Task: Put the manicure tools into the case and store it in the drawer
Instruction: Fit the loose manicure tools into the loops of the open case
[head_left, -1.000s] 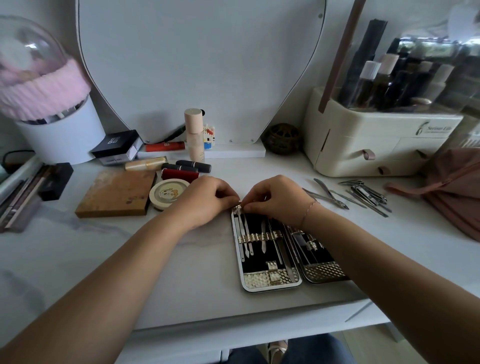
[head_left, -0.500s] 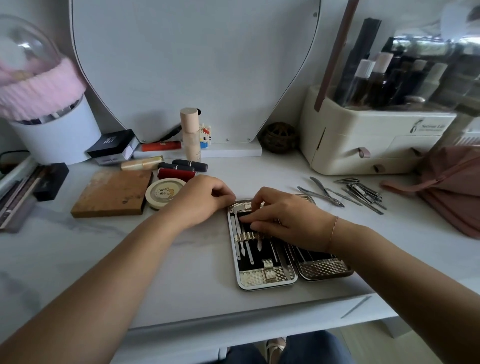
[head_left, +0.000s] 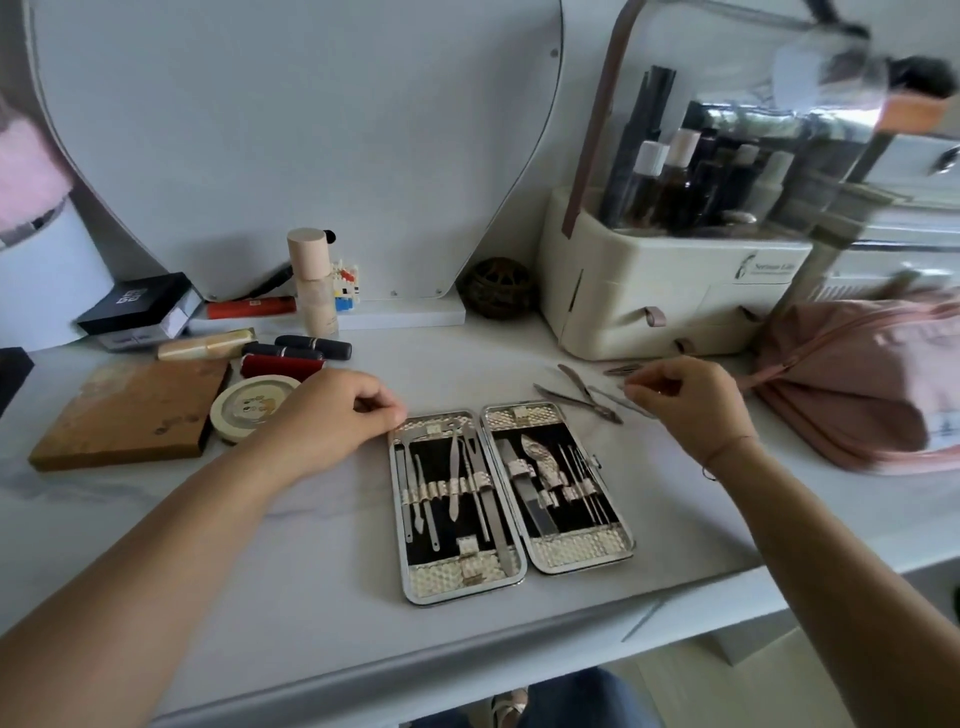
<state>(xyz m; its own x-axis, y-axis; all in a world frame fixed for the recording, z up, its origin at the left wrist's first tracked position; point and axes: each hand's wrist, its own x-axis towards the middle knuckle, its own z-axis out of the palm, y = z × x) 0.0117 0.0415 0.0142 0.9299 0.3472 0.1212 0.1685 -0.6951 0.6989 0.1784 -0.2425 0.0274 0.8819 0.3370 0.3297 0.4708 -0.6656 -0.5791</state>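
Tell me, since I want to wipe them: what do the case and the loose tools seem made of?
The case: shiny metal rim, cream woven-look panels, matte black lining, perhaps velvet. The loose tools: bare grey metal, probably steel, with a dull sheen.

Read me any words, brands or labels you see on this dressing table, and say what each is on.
"Serious Life", roughly, somewhat blurred: front of the cream organizer.
On the black box: white square logo, letters unreadable.
On the red tube: label too small to read.
On the round compact: cartoon picture, no legible words.
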